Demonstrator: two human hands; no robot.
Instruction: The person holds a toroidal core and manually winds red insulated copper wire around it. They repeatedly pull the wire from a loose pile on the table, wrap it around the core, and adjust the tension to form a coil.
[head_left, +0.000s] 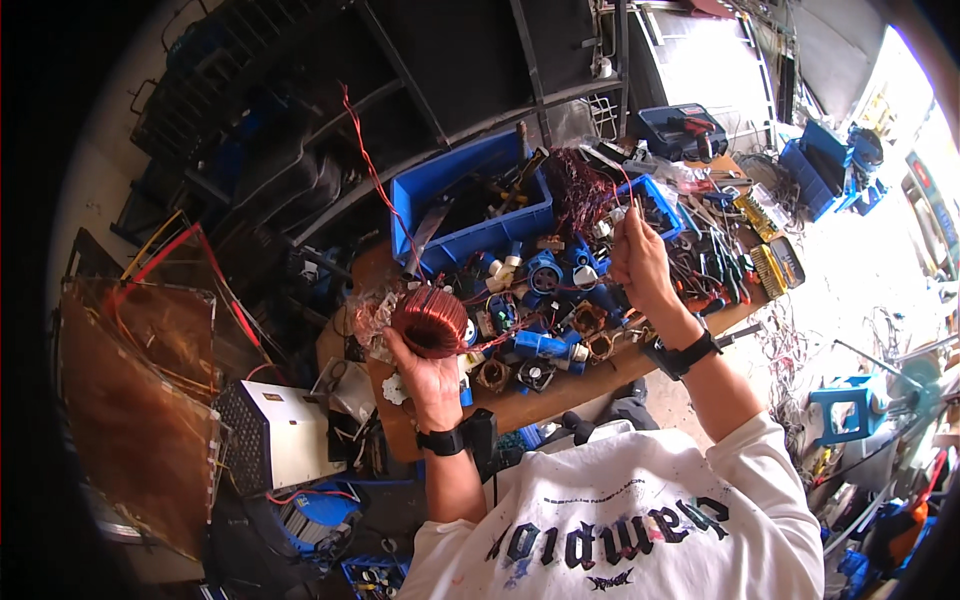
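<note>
In the head view, the copper-wound ring (433, 320) is grasped by the left hand (430, 382) over the table's (540, 398) left end; a thin wire (632, 191) appears pinched by the right hand's (643, 258) fingertips. If slack is allowed, the wire could be snagged by loose parts (545, 273) below.

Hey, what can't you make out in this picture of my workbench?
All in the head view:
Left hand: most fingers hidden by the copper coil.
Thin wire at the right hand: too small to trace fully.
Blue bin: deeper contents lost in shadow.
White shirt: cut off by the lower edge.
</note>
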